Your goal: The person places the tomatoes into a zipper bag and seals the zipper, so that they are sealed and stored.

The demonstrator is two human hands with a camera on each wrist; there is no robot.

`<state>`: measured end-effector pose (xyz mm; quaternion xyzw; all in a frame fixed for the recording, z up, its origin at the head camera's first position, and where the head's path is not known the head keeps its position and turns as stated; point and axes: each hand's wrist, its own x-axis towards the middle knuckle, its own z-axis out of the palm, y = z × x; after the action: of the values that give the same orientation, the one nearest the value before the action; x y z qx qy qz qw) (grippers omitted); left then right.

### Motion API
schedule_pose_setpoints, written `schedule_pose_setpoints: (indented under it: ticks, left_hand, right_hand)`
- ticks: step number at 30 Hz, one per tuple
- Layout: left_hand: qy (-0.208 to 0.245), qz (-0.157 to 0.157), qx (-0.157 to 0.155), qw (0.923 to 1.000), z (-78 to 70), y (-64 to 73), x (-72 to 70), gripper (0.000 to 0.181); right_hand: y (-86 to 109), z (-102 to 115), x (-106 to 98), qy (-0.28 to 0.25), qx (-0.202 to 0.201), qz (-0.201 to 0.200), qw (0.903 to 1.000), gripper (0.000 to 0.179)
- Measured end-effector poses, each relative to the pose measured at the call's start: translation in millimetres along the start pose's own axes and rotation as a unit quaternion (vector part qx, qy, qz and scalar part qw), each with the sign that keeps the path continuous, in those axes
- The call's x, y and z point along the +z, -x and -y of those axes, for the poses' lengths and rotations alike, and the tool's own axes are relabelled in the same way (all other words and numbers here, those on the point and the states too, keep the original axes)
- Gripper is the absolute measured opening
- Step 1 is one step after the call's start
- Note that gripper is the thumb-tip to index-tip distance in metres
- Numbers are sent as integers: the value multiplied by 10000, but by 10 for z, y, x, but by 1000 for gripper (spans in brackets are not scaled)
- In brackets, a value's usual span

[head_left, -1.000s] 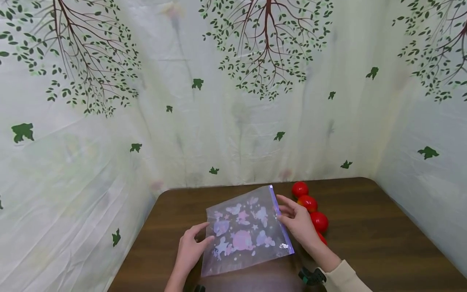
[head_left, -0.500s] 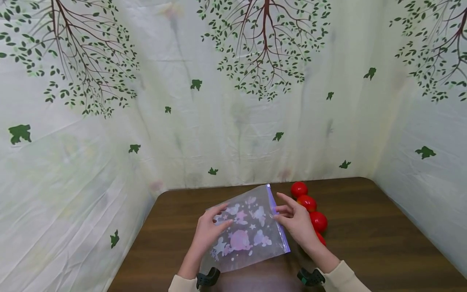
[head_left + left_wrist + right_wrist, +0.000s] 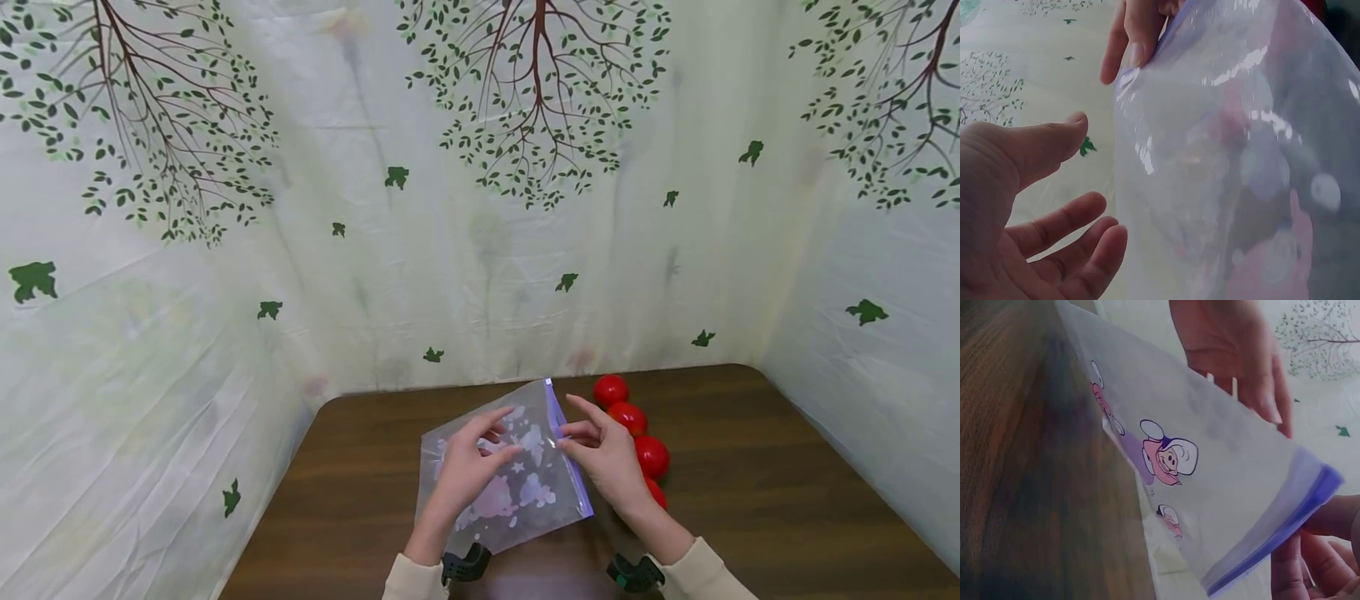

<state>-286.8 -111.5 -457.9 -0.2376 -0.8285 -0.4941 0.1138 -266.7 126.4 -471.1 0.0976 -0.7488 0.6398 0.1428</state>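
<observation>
A translucent zip bag (image 3: 536,496) with pastel pink, white and lilac cartoon prints is held up, tilted, over the table. My right hand (image 3: 611,462) pinches its purple zip edge (image 3: 1275,544) between thumb and fingers, near the middle of that edge. My left hand (image 3: 468,471) hovers in front of the bag in the head view, thumb and fingers spread apart. Nothing lies between the left fingers (image 3: 1063,222), which come close to the bag's side in the left wrist view. Through the clear film no contents show.
Several glossy, round red objects (image 3: 652,457) stand in a row just right of my right hand. A dark brown wooden table (image 3: 757,492) lies beneath, with a leaf-printed white curtain (image 3: 487,317) along its back and sides. Each wrist wears a black strap (image 3: 467,563).
My left hand has moved right, from the bag's left edge to in front of its printed face, closer to the zip side. The right hand keeps its pinch, and the bag has shifted slightly left.
</observation>
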Motion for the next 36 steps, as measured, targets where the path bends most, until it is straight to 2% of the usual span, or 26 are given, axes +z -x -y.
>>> schedule_pose_setpoints:
  ticks: [6, 14, 21, 26, 36]
  left_hand:
    - [227, 428, 124, 9987, -97, -57, 117, 59]
    - [177, 761, 242, 9967, -151, -140, 231, 59]
    - [189, 1097, 80, 9938, -139, -167, 322, 57]
    - [231, 1151, 132, 9930, -118, -177, 345, 47]
    - [896, 1198, 90, 9887, -29, -186, 306, 34]
  right_hand:
    - [25, 18, 23, -81, -90, 36, 9999, 64]
    - [53, 34, 55, -354, -25, 142, 9993, 60]
    - [50, 37, 58, -606, 160, 405, 9972, 60]
    - [46, 78, 59, -849, 415, 527, 9941, 59]
    - [39, 101, 38, -1322, 877, 914, 9831, 64]
